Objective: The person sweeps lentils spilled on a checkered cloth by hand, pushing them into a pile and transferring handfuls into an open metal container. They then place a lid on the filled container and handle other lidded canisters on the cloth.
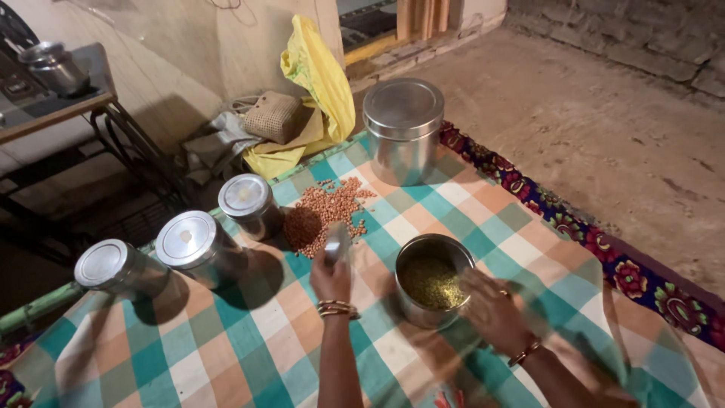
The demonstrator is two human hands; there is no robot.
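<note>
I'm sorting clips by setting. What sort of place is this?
Probably a home floor, perhaps a courtyard or porch: a checked cloth spread on bare ground, lidded steel tins around a pile of peanuts, and a treadle sewing table by the wall.

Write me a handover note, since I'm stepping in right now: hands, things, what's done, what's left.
Left hand: holds a steel lid on edge, beside the peanut pile.
Right hand: blurred, at the rim of the open steel tin of green grains.
Done: peanuts lie loose on the checked cloth; this tin is uncovered.
Left: four lidded tins, all shut.
</note>
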